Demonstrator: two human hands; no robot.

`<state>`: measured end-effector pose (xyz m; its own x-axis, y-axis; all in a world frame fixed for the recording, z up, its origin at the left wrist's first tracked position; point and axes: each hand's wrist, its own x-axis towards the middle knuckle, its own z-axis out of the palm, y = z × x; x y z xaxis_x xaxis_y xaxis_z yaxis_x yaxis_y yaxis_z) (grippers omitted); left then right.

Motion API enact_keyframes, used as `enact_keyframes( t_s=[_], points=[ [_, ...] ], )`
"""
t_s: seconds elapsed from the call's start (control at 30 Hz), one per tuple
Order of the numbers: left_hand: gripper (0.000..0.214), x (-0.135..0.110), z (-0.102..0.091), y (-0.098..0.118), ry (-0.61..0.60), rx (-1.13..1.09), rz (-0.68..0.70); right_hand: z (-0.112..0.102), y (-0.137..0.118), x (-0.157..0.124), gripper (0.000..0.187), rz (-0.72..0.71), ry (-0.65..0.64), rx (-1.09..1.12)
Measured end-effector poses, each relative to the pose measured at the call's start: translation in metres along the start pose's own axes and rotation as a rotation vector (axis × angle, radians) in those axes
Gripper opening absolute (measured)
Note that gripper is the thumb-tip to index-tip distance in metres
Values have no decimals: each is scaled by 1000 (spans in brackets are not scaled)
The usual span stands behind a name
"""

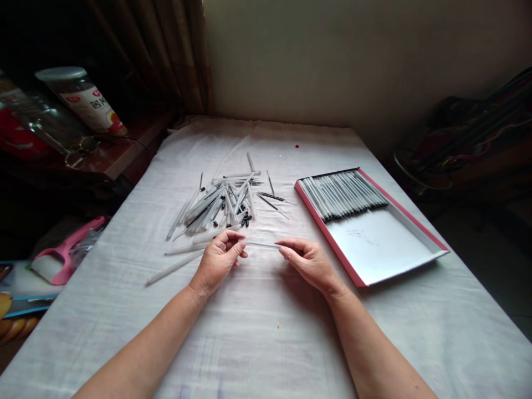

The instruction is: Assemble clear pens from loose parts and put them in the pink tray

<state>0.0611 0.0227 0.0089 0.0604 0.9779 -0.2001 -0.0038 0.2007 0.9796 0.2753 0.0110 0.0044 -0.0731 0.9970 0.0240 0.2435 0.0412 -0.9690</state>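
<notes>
Between the two hands, over the white tablecloth [257, 343]: one slim pale pen tube [261, 244], roughly level; can't tell whether barrel or refill. Left hand [220, 257] pinches its left end, thumb against fingers; right hand [310, 263] has the other end at thumb and fingertips. Hands apart, only the tube linking them. Just beyond the left hand: loose heap of translucent pen barrels [208, 208], small black plugs [245, 220] at its edge. Right: red-edged shallow box [382, 249], pens [343, 194] lined up in its far part.
</notes>
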Motion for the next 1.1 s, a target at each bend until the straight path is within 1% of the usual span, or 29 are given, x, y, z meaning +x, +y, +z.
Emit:
enact_keyframes(
  t_s=[0.2, 0.57, 0.67, 0.73, 0.8, 0.87, 0.93, 1.0, 1.03, 1.07, 1.1],
  points=[
    [39, 2, -2, -2, 1, -11, -12, 4, 0, -1, 19, -65, -1, -62],
    [38, 4, -1, -1, 0, -41, -28, 8, 3, 1, 21, -95, 23, -131],
    [42, 5, 0, -1, 20, -63, -3, 11, -2, 0, 21, -131, 57, -182],
    [49, 5, -1, -1, 23, -79, 16, 7, -7, 2, 21, -177, 83, -233],
    [58, 5, -2, 0, 8, -101, 27, -6, -12, 7, 22, -214, 169, -273],
    [61, 5, -4, 0, -18, -116, 31, -29, -13, 19, 26, -213, 348, -302],
    [58, 4, -5, 1, -41, -117, 34, -58, -9, 36, 29, -166, 528, -369],
    [53, 4, -6, 1, -51, -112, 34, -86, -2, 55, 30, -64, 711, -449],
    [52, 3, -6, 1, -56, -111, 30, -97, 2, 64, 30, 19, 758, -484],
    [51, 3, -6, 1, -62, -110, 25, -105, 6, 72, 31, 107, 776, -529],
    [50, 4, -7, 1, -69, -110, 21, -110, 9, 78, 33, 185, 768, -576]
  ],
)
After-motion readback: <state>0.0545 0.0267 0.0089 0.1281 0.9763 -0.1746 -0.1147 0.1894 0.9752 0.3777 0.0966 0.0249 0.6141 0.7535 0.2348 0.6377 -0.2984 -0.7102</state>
